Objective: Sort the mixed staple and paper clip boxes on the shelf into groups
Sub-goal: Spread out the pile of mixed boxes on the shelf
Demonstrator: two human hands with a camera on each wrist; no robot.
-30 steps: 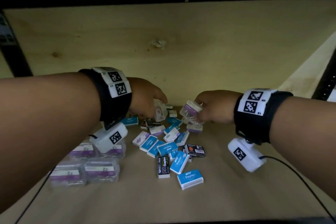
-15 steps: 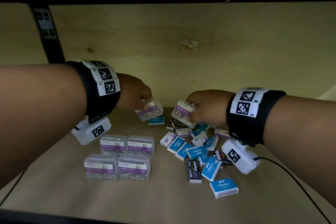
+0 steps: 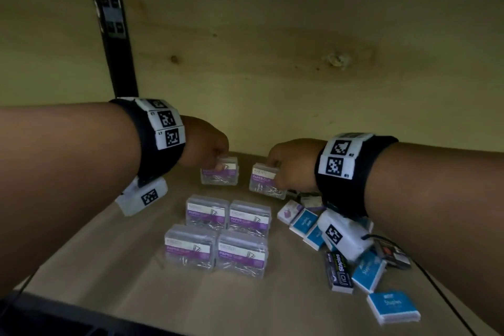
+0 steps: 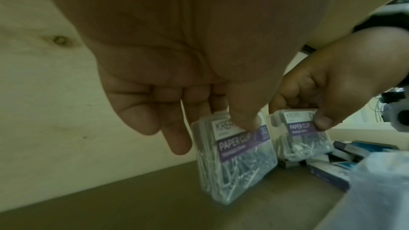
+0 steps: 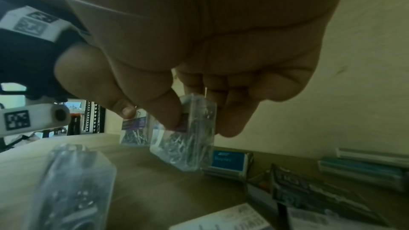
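Observation:
My left hand pinches a clear paper clip box with a purple label by its top, just above the shelf board; in the left wrist view thumb and fingers clamp that box. My right hand holds a second clear paper clip box beside it, tilted. Several like boxes form a square block in front of both hands. A heap of blue, white and black staple boxes lies to the right, partly under my right wrist.
The wooden back wall rises right behind the hands. A black upright post stands at the back left. The shelf board shows bare wood at the left and front. A cable runs along the right side.
Both hands have carried their paper clip boxes leftwards and down, away from the staple heap, to just behind the square block. The view has shifted left.

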